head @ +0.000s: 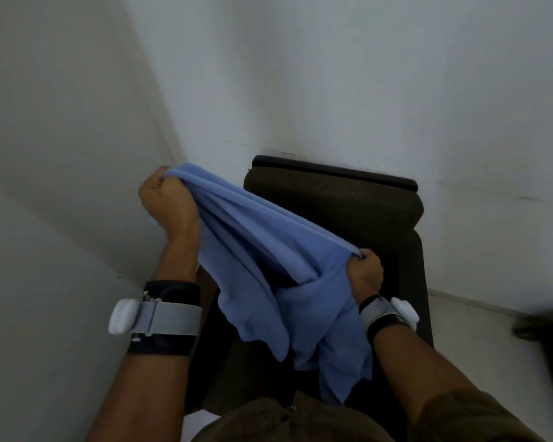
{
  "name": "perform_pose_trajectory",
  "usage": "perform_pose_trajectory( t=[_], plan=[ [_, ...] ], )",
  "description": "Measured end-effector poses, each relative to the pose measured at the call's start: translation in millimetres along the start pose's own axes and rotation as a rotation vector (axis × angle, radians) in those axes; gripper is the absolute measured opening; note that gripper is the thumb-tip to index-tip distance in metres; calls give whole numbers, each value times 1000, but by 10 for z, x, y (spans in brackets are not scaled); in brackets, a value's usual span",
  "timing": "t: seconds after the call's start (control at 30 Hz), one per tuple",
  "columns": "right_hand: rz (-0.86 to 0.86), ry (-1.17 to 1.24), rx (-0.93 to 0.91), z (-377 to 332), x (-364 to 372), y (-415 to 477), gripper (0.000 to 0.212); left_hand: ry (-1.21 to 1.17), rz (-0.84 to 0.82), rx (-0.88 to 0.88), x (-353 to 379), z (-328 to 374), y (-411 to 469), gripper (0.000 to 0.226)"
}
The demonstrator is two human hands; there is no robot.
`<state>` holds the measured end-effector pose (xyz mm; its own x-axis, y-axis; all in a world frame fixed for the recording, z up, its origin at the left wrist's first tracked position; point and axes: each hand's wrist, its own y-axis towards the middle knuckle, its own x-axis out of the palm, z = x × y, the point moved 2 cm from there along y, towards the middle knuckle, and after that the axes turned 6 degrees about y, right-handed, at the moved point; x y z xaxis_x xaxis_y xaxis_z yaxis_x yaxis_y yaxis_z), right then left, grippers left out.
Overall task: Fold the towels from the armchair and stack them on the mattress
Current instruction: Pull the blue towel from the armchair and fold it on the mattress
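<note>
L hand (168, 199) is fisting one bunched corner of the blue towel (268, 266), raised high; R hand (366, 271) is pinching the opposite edge lower. Cloth is sagging between & below both grips, above the dark armchair (358, 205).

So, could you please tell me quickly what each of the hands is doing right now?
Left hand: closed, gripping the blue towel.
Right hand: closed, gripping the same towel.

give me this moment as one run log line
stage: spreading towel | left hand: grips blue towel edge, raised | right hand: grips other edge | towel: bunched, unfolded, over armchair | mattress: not in view
</note>
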<state>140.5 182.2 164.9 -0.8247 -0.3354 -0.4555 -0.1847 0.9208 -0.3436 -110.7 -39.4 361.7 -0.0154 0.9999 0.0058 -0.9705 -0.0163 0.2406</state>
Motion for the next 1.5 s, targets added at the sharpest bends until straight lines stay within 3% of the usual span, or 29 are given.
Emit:
perform_pose_trajectory(
  t=[0.1, 0.2, 0.27, 0.33, 0.4, 0.47, 0.53, 0.6, 0.73, 0.8, 0.83, 0.93, 1.07, 1.13, 1.2, 1.27, 1.4, 1.5],
  plan=[
    [-4, 210, -130, -415, -59, 25, 20, 132, -55, 13, -27, -50, -8, 35],
    [-140, 252, -278, -922, 53, -210, 22, 390, -223, 37, -2, -268, -206, 28],
    [-244, 214, -344, -1236, 176, -414, 29, 557, -386, 48, 32, -455, -358, 22],
    [-382, 142, -482, -1487, 268, -610, 33, 558, -609, 28, 74, -575, -543, 21],
    [-546, 21, -663, -1624, 342, -751, 34, 486, -786, 25, 134, -641, -726, 47],
    [-665, -87, -794, -1638, 399, -828, 35, 508, -866, 67, 187, -698, -824, 47],
    [-680, -140, -921, -1631, 441, -874, 30, 606, -862, 100, 229, -772, -859, 18],
    [-678, -108, -949, -1631, 442, -847, 25, 593, -830, 65, 219, -869, -871, 28],
    [-662, -209, -951, -1561, 276, -695, 13, 468, -593, 49, 169, -898, -791, 35],
    [-529, -329, -918, -1347, 188, -590, 3, 438, -539, 120, 172, -755, -737, 31],
    [-435, -405, -884, -1205, 167, -529, 10, 398, -522, 160, 188, -668, -725, 33],
    [-219, -527, -634, -732, 111, -323, 11, 280, -481, 211, 225, -436, -737, 40],
    [-28, -576, -165, -311, -192, -86, 10, 63, -171, -132, 60, -299, -492, 37],
    [28, -621, -148, -235, -281, 7, 22, -128, -109, -167, -75, -232, -284, 33],
    [100, -608, -142, -277, -307, 79, 33, -122, -196, -89, -111, -168, -193, 30],
    [140, -559, -94, -334, -313, 141, 27, -108, -320, -49, -105, -117, -238, 27],
    [75, -449, -9, -250, -377, 211, 13, -164, -434, -114, -173, -196, -435, 24],
    [90, -402, 113, 78, -437, 120, 19, -181, -599, -221, -245, -312, -590, 18]
  ],
)
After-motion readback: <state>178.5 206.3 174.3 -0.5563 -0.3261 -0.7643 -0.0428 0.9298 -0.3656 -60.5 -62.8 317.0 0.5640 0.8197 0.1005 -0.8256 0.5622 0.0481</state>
